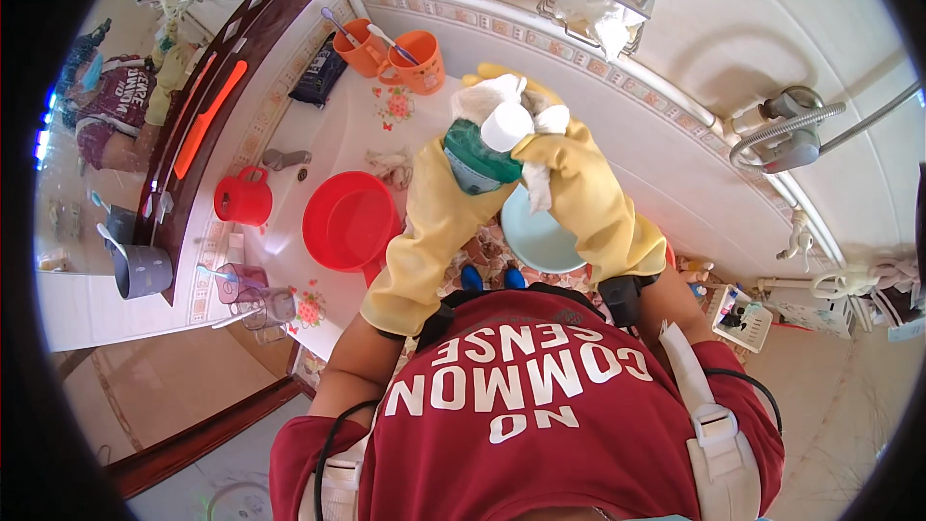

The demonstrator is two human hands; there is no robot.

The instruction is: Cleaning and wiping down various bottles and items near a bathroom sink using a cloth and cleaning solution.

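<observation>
Seemingly mid-wipe, the right hand (557, 154) pinches white cloth (538, 185), the left hand (440, 178) clasps a green bottle (475, 160); steadiness matters next.

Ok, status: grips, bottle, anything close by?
Right grip holding white cloth at green bottle. Left grip mostly hidden behind bottle. White cap on. Light-blue basin below.

Capped green bottle (475, 162) and white cloth (488, 95), together
The bottle is held aloft, tilted, its round white cap (507, 126) facing the camera; the rumpled cloth bunches beside the cap.
</observation>
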